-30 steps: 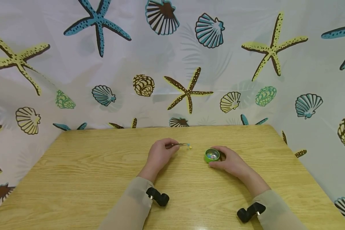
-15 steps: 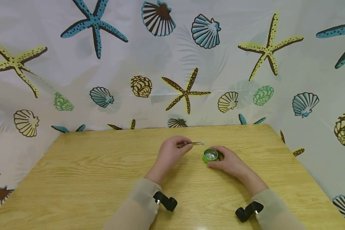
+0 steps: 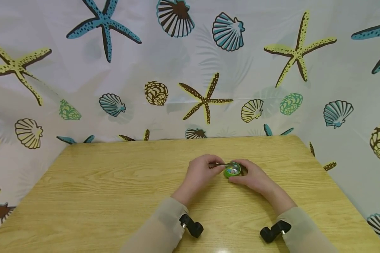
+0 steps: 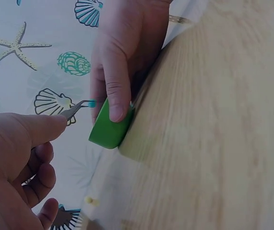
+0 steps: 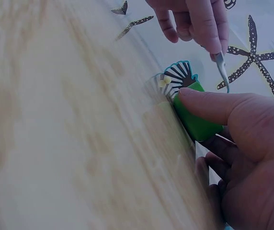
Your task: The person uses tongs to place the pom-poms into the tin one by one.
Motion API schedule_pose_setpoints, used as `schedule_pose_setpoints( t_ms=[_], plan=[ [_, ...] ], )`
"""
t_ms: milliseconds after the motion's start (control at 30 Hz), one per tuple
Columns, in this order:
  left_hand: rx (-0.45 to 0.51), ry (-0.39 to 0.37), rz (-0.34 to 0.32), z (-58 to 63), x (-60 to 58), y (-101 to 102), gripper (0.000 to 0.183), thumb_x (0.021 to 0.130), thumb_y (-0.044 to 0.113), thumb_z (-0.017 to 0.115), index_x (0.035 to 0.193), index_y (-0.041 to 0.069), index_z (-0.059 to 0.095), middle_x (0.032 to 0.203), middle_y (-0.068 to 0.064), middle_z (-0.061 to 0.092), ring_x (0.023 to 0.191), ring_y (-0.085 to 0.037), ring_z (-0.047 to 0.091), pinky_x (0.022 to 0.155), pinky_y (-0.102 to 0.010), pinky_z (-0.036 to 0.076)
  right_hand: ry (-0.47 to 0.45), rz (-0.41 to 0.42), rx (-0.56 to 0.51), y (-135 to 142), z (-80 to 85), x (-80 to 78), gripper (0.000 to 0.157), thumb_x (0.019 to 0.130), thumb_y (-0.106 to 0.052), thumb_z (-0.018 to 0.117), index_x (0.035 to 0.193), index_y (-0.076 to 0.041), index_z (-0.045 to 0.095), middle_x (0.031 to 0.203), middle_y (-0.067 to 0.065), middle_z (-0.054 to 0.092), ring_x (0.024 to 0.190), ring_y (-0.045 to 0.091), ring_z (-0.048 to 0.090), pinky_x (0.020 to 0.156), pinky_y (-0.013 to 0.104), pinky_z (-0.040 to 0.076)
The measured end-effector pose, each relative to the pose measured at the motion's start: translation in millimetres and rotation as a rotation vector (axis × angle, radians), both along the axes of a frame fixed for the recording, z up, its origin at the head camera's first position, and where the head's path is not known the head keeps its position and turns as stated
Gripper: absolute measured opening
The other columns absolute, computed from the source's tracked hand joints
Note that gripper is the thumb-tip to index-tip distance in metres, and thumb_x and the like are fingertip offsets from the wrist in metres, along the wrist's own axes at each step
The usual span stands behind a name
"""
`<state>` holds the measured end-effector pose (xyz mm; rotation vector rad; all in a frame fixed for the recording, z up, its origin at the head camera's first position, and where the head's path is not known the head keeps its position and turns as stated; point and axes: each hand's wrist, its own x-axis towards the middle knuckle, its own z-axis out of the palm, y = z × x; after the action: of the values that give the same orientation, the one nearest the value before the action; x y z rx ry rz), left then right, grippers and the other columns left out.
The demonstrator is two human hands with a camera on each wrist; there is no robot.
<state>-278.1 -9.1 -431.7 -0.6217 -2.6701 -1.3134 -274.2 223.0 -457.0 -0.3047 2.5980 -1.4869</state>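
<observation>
My left hand (image 3: 204, 172) pinches a pair of bent-tip tweezers (image 4: 72, 111) between thumb and fingers. A small blue bead (image 4: 92, 103) is caught in their tips, at the rim of a small round green tin (image 3: 230, 175). The tin's inside is silvery, with several small beads (image 3: 232, 171) in blue, pink and yellow at the bottom. My right hand (image 3: 253, 177) grips the tin from the right, its thumb (image 5: 206, 102) on the near wall and its fingers round the far side. In the head view the tweezers' tips overlap the tin's opening.
A small yellow bead (image 4: 92, 201) lies on the wooden table (image 3: 114, 196), left of the tin, and my left hand hides it in the head view. A cloth with shells and starfish (image 3: 177, 63) hangs behind the table and along its sides.
My left hand has moved right with the tweezers, lifting the blue bead from beside the yellow one and bringing it to the tin. My right hand has stayed on the tin.
</observation>
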Motion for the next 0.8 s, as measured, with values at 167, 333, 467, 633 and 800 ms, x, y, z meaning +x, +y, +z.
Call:
schedule_pose_setpoints(
  t_ms=[167,333,467,633,800],
  plan=[
    [-0.052,0.039,0.001,-5.5,1.4,2.4,0.006,0.104,0.022,0.082,0.109,0.021,0.084,0.109,0.005,0.08,0.101,-0.017,0.075,0.102,-0.051,0.053,-0.004,0.004,-0.005,0.2,0.9,0.2,0.069,0.098,-0.026,0.089,0.157,-0.006,0.058,0.159,0.018,0.056,0.152,0.04,0.046,0.126,0.061,0.033],
    [-0.052,0.034,0.013,-7.5,1.2,2.5,0.007,0.104,0.023,0.082,0.11,0.021,0.084,0.11,0.004,0.08,0.102,-0.017,0.075,0.104,-0.051,0.052,-0.005,0.006,-0.005,0.3,0.0,-0.4,0.069,0.098,-0.025,0.089,0.157,-0.006,0.058,0.159,0.019,0.056,0.151,0.04,0.047,0.126,0.061,0.033],
    [-0.046,0.037,0.017,-6.9,0.5,1.9,0.008,0.104,0.022,0.082,0.111,0.019,0.084,0.111,0.004,0.08,0.101,-0.016,0.075,0.097,-0.045,0.056,-0.001,0.002,0.004,0.3,-0.6,-0.9,0.069,0.098,-0.025,0.089,0.157,-0.006,0.058,0.159,0.019,0.056,0.151,0.04,0.047,0.126,0.061,0.033],
    [-0.02,0.023,0.052,-5.5,-2.4,-1.6,0.007,0.105,0.023,0.081,0.111,0.02,0.084,0.111,0.005,0.079,0.103,-0.016,0.075,0.093,-0.042,0.06,0.002,-0.002,0.009,0.3,-0.5,-1.1,0.07,0.098,-0.027,0.089,0.157,-0.007,0.059,0.159,0.019,0.055,0.151,0.04,0.046,0.126,0.061,0.033],
    [0.045,-0.031,0.106,-3.3,-7.6,-13.1,0.009,0.106,0.023,0.08,0.113,0.02,0.084,0.116,0.003,0.079,0.11,-0.021,0.075,0.096,-0.046,0.061,0.003,0.004,0.006,-0.3,-0.1,-0.1,0.071,0.098,-0.025,0.089,0.158,-0.006,0.058,0.16,0.02,0.055,0.152,0.042,0.046,0.126,0.062,0.033]
  ],
)
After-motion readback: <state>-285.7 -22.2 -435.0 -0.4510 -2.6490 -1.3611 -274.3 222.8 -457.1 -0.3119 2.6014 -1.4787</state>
